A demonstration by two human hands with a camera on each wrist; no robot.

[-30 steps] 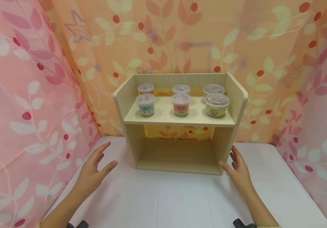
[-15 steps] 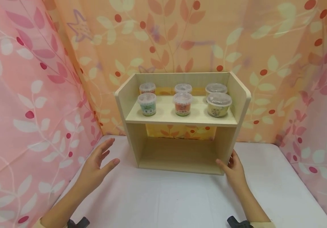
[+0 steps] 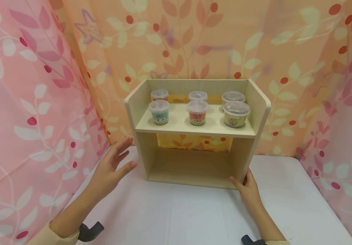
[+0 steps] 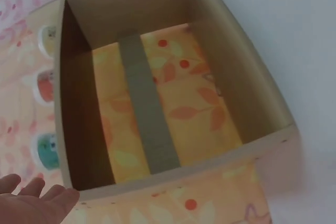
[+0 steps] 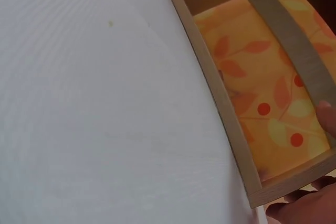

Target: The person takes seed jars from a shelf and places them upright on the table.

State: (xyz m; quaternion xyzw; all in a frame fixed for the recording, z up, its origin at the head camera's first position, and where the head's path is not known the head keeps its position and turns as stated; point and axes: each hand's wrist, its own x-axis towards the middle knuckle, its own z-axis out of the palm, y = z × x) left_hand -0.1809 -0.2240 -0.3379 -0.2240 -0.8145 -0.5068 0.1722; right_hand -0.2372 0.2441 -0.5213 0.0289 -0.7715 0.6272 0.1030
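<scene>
A pale wooden two-tier shelf [image 3: 194, 132] stands upright on the white table. My right hand [image 3: 250, 192] grips its right side panel low down, thumb on the inner side and fingers round the outside; the right wrist view shows the thumb [image 5: 326, 116] inside and the fingers behind the edge. Spread and holding nothing, my left hand [image 3: 110, 170] is just left of the left panel, fingertips close to it. On the upper tier are several lidded clear cups, among them a green one [image 3: 160, 115], a red one [image 3: 197, 117] and a wider yellowish bowl [image 3: 236, 117].
White cloth covers the table [image 3: 188, 217] in front of the shelf and on both sides. Floral curtains hang behind [image 3: 102, 68] and at the left and right. A wood strip [image 4: 147, 103] crosses the lower tier's open back.
My right hand has moved left and in against the right panel, and now grips it. My left hand has come right and slightly up towards the left panel. The shelf stays in place.
</scene>
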